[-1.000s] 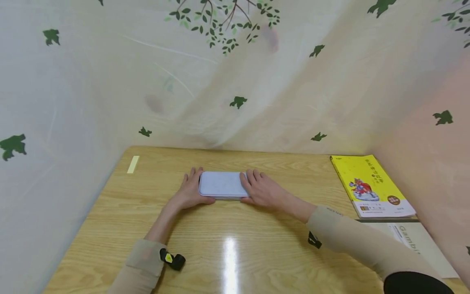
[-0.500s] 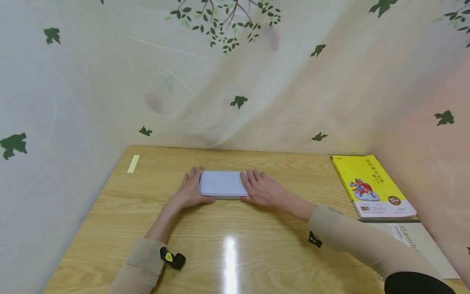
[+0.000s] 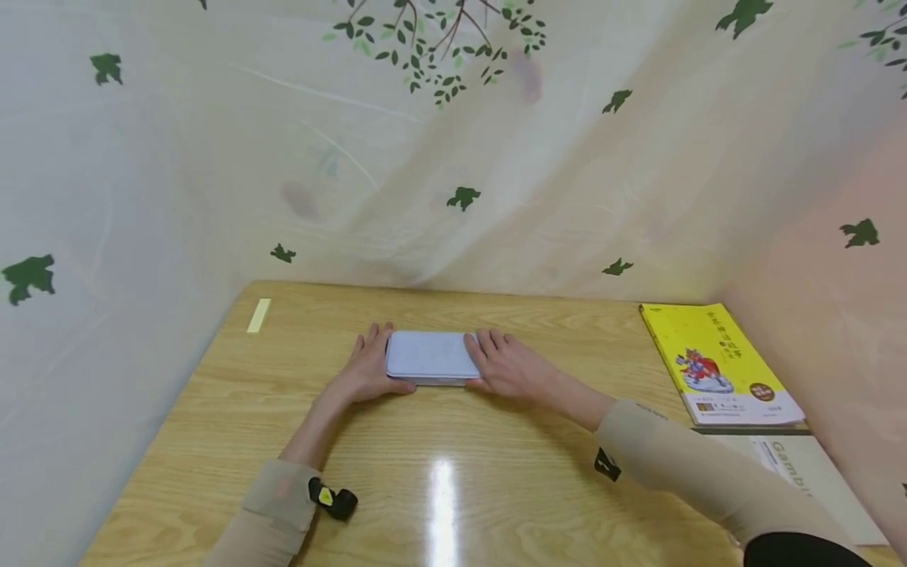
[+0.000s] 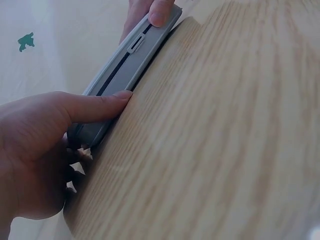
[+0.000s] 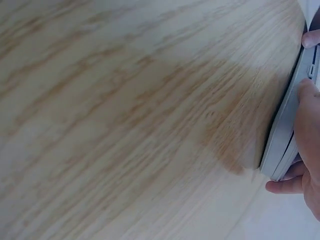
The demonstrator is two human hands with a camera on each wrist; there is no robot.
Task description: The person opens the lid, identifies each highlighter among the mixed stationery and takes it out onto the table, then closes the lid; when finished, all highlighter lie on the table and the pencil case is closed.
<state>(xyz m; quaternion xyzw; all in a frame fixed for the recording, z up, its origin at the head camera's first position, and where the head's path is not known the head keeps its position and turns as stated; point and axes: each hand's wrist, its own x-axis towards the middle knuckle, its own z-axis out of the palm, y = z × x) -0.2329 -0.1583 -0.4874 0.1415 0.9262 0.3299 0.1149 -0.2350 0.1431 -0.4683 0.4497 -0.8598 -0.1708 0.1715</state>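
Note:
A flat pale blue case (image 3: 432,354) with rounded corners lies on the wooden table, its long side facing me. My left hand (image 3: 366,370) grips its left end, thumb along the front and fingers behind. At the right end my right hand (image 3: 506,366) holds it, with fingers over the top and thumb at the front. In the left wrist view, the grey front of the case (image 4: 120,67) has a small clasp (image 4: 136,43) and a dark gap between lid and base. The left thumb (image 4: 102,106) presses on this front. The right wrist view shows the right thumb (image 5: 306,90) near the clasp.
A yellow book (image 3: 723,362) lies at the right edge of the table (image 3: 354,488). Just in front of it is a pale box or book (image 3: 815,480), partly covered by the right sleeve. A cream strip (image 3: 258,315) is at the back left. A leaf-printed curtain (image 3: 397,197) surrounds the table.

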